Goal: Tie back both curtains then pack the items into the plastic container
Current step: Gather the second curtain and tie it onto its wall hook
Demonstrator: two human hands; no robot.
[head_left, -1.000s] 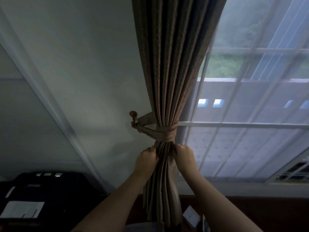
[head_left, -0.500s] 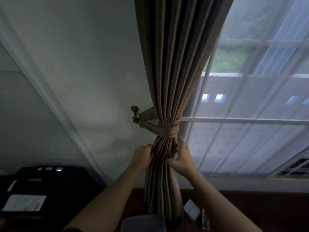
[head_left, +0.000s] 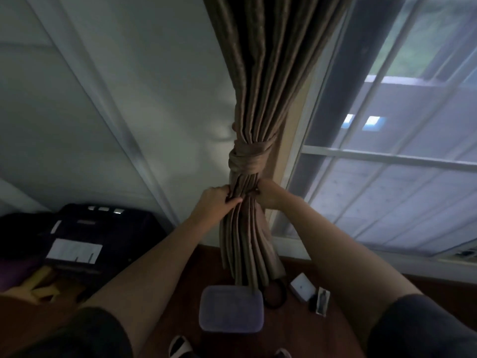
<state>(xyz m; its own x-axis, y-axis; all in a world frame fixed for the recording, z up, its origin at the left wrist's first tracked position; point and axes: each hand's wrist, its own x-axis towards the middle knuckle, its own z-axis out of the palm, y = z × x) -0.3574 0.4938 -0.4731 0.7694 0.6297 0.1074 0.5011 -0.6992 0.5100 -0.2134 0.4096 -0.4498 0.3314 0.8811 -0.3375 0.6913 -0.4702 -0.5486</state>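
One curtain [head_left: 260, 99] stood bound by its tieback [head_left: 247, 160], left hand [head_left: 215, 202] and right hand [head_left: 268, 195] pinching pleats just below; plastic container [head_left: 231, 310] far beneath both hands, seemingly unpacked.

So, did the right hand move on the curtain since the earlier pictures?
Yes. The right hand again grips the curtain folds just below the tie, closed; half a second ago its fingers were open.

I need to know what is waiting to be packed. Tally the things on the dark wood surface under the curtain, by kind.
Plastic container: 1
Dark ring-shaped item: 1
White box: 1
Small upright card: 1
Total: 4
Other small things may be hidden by the arms or the curtain.
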